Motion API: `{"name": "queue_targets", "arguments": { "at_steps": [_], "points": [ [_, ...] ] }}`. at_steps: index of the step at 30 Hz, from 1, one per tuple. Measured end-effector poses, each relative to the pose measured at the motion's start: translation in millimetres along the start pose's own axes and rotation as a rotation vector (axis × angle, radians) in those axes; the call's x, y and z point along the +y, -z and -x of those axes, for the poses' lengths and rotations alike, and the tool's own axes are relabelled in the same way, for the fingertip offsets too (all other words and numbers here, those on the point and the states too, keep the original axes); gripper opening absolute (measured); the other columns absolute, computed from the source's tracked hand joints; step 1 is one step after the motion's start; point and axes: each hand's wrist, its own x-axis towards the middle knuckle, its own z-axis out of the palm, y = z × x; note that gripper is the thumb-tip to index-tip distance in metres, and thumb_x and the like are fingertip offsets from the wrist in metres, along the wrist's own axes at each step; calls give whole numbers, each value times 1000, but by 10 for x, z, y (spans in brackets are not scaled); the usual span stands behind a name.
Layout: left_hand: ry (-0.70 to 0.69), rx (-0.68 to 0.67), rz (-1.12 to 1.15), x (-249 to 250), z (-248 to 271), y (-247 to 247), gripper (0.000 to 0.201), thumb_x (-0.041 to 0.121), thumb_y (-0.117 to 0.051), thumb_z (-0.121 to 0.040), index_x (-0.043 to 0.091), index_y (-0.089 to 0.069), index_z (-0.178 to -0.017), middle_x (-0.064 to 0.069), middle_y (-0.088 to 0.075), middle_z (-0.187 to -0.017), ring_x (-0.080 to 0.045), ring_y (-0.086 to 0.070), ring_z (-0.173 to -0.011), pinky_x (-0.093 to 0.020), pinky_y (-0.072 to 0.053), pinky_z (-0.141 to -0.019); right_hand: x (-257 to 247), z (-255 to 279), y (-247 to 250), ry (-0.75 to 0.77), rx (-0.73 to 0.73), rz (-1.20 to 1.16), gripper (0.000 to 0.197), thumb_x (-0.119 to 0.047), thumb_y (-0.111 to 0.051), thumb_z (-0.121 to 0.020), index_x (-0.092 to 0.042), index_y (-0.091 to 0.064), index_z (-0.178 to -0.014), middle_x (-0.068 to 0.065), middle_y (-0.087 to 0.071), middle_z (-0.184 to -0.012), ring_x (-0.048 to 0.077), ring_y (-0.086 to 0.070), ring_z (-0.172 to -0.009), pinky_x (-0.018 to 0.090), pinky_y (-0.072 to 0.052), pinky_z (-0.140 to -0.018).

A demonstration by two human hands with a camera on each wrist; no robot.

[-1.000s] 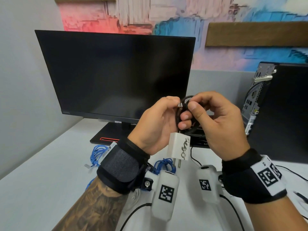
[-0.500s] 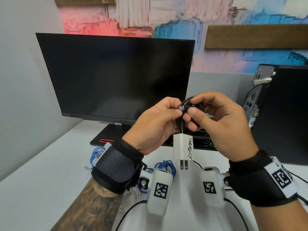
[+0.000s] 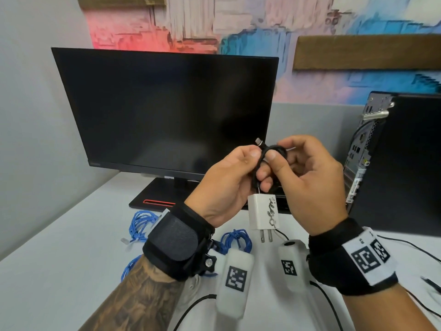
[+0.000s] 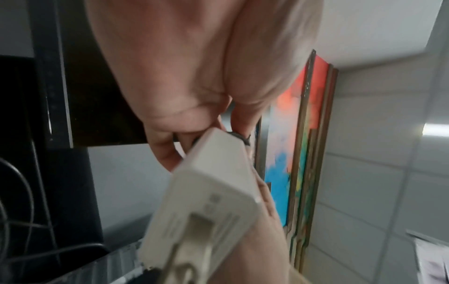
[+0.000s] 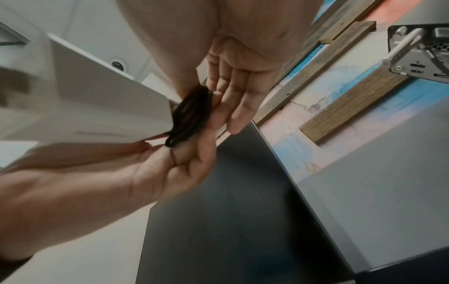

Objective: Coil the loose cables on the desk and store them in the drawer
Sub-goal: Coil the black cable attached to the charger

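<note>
I hold a coiled black cable up in front of the monitor with both hands. My left hand grips the coil's left side between thumb and curled fingers. From the right, my right hand pinches the coil's top with thumb and forefinger. The cable's metal connector pokes up past my left thumb. A white wall charger hangs under the coil, prongs down. The right wrist view shows the coil between both hands, and the charger fills the left wrist view. No drawer is in view.
Blue cable bundles lie on the white desk under my left wrist. A black monitor stands behind, and a PC tower stands at the right. Thin black cables trail over the desk's right side.
The connector, earlier pinched between my thumbs, now sticks up free above the coil. My right thumb has shifted onto the coil's top. The hanging charger has swung slightly.
</note>
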Motion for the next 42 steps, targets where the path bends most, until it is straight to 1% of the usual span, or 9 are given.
{"name": "queue_targets", "arguments": {
  "at_steps": [2,10,17,24,27,29,34,39,42],
  "points": [
    [-16,58,-104,-25,-16,-1,14,18,-35,-108,10,-47,-108,0,-42,-70,-11,-42,-61,-23,-41,-64,32,1,4,-16,-39,24,10,-21,-67,-93,-18,-62,-101,1,-70,-74,18,-69,-69,37,-59,-68],
    [17,61,-495,-70,0,57,11,19,-42,-107,11,-49,-105,4,-43,-68,-7,-37,-58,-18,-37,-56,114,-105,120,-77,-263,1,9,-22,-63,-95,-19,-71,-99,-10,-70,-92,7,-65,-87,22,-52,-80],
    [89,-129,-474,-37,43,59,19,17,-39,-107,6,-51,-118,7,-44,-72,-7,-38,-60,-18,-38,-63,122,-205,257,-100,-14,-204,11,-19,-59,-99,-10,-63,-94,4,-62,-84,9,-58,-76,19,-45,-69],
    [-33,-17,-203,14,-14,119,15,22,-45,-99,13,-56,-103,2,-46,-72,-10,-44,-62,-23,-44,-64,189,-164,199,-138,-156,-246,9,-6,-65,-92,-14,-65,-95,-3,-69,-84,12,-68,-78,26,-55,-67],
    [-122,124,-385,-59,-51,135,11,26,-53,-97,21,-63,-98,-6,-60,-87,-19,-59,-82,-42,-57,-80,210,-85,74,-259,-240,-215,9,-12,-60,-97,-13,-69,-99,2,-76,-91,18,-73,-86,38,-61,-79],
    [-188,201,-510,-75,-54,170,10,21,-54,-101,20,-63,-96,-2,-64,-87,-13,-63,-83,-38,-56,-81,188,-57,36,-333,-271,-246,15,-20,-58,-98,-14,-70,-103,6,-77,-95,22,-73,-91,41,-60,-84],
    [-247,235,-630,-50,-35,212,8,12,-58,-99,9,-64,-101,3,-65,-81,-4,-62,-73,-24,-55,-72,98,-44,71,-299,-355,-245,22,-17,-68,-90,-19,-64,-112,4,-78,-87,12,-75,-87,21,-56,-82],
    [-255,210,-742,-57,-38,247,8,13,-63,-97,9,-70,-100,3,-70,-84,-6,-66,-77,-21,-53,-69,119,-26,36,-310,-338,-179,30,-15,-63,-95,-29,-53,-121,32,-68,-83,53,-64,-87,60,-52,-89],
    [-237,192,-769,-39,-33,282,9,13,-65,-96,11,-72,-100,0,-72,-86,-11,-70,-79,-25,-57,-66,105,3,-8,-271,-316,-115,29,-15,-60,-96,-34,-52,-115,30,-68,-81,56,-61,-84,65,-51,-80]
  ]
}}
